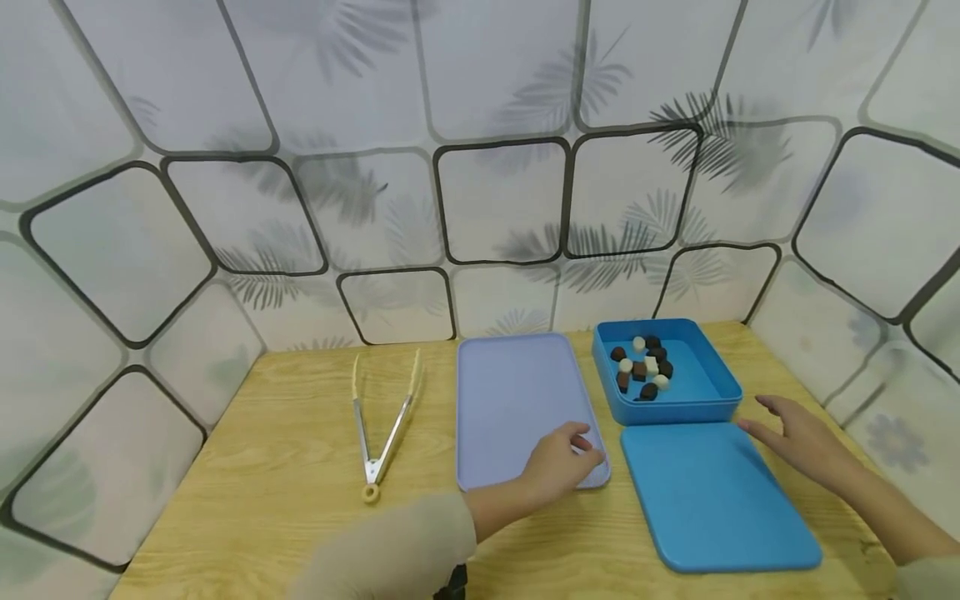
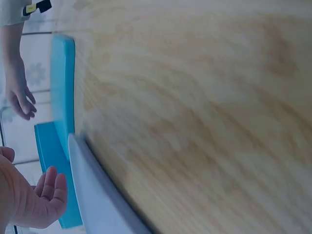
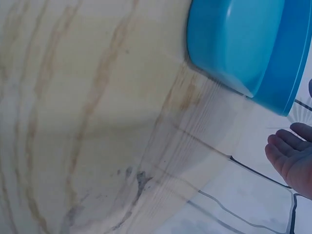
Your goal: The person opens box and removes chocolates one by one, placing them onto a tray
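1. Resting left hand (image 1: 558, 467) on lavender tray (image 1: 510, 392), fingers relaxed at its near right corner.
2. Hovering right hand (image 1: 798, 442), fingers loose, beside blue lid (image 1: 712, 500).
3. Probably light, stiff, slippery plastic; best pinched at the rim.

No text, label, brand, number or sign can be read on anything in the head or the wrist views.

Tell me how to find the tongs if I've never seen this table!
Start at the wooden table and go to its left side, left of the pale lilac tray. The tongs lie there alone, legs spread in a V. They are the only metal thing, with cream tips and a small ring at the near end.
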`<state>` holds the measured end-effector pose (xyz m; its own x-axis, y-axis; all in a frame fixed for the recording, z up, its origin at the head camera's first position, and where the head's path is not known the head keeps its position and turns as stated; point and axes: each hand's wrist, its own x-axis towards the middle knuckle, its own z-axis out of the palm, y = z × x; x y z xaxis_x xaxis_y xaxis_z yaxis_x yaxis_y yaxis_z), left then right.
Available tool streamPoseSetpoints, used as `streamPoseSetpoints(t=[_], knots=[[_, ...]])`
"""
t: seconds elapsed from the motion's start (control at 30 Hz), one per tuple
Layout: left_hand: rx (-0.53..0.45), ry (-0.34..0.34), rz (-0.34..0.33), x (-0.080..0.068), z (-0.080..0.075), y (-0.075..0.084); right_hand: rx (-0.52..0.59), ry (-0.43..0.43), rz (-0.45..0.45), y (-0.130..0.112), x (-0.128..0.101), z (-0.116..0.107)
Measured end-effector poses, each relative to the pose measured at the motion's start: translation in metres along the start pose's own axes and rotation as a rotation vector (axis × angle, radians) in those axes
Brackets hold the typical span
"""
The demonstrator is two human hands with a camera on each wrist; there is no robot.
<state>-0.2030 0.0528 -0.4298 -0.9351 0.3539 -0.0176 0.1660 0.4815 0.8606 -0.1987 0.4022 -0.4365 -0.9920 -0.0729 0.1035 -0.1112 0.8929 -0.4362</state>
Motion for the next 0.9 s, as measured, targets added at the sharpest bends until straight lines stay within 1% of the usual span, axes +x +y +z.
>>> streamPoseSetpoints(t=[0.13,0.23,0.37,0.47,0.6,0.67,0.73,0.8,0.9], knots=[[0.146,0.023,0.058,0.002,-0.024,-0.007,0.033,-0.010,-0.006,0.001,0.009,0.003],[0.267,0.038,0.102,-0.001,-0.042,-0.014,0.064,-0.024,-0.016,0.003,0.016,0.008],[0.378,0.074,0.144,-0.005,-0.060,-0.025,0.079,-0.038,-0.039,0.006,0.022,0.014],[0.440,0.115,0.163,-0.008,-0.072,-0.036,0.059,-0.043,-0.061,0.007,0.025,0.017],[0.531,0.175,0.190,-0.018,-0.088,-0.053,-0.011,-0.040,-0.084,0.005,0.031,0.019],[0.557,0.205,0.193,-0.022,-0.096,-0.060,-0.052,-0.034,-0.095,0.004,0.035,0.019],[0.553,0.224,0.182,-0.024,-0.103,-0.066,-0.086,-0.027,-0.102,0.004,0.038,0.018],[0.539,0.243,0.182,-0.026,-0.109,-0.071,-0.101,-0.025,-0.111,0.004,0.041,0.016],[0.544,0.274,0.176,-0.027,-0.120,-0.078,-0.112,-0.024,-0.131,0.003,0.045,0.014]])
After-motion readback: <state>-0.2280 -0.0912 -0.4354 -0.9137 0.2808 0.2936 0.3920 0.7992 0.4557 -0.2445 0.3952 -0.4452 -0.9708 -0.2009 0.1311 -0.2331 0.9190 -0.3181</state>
